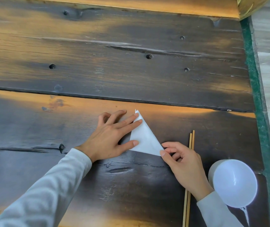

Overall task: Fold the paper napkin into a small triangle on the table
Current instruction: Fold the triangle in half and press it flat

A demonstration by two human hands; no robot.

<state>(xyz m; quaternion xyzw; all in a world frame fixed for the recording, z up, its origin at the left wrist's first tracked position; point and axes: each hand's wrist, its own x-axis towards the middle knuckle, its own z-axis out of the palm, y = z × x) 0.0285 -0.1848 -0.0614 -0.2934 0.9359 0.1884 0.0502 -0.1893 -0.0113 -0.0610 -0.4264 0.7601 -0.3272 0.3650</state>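
Head view is showing the paper napkin (144,138) lying flat on the dark plank table (98,63), already folded into a white triangle. Its long axis is running from a sharp tip at about twelve o'clock down to a corner at about five o'clock, with a short lower edge crossing toward seven o'clock.

From the napkin's middle, the left hand (109,138) is sitting at nine o'clock, palm down and fingers spread, pressing the triangle's left side against the wood; two fingertips are resting near the upper tip and the thumb is lying on the lower left part. The right hand (182,163) is sitting at about five o'clock, thumb and forefinger pinching the lower right corner, the other fingers curled loosely under. That corner is the part nearest the right hand, so any further fold would probably swing it up and across toward the pinned side, while the left hand is acting as the anchor.

Farther out, a pair of wooden chopsticks (190,161) is lying just beyond the right hand, partly beneath its wrist, pointing roughly twelve to six. A white bowl (234,182) is standing at four o'clock, near the table's green edge strip (253,79).
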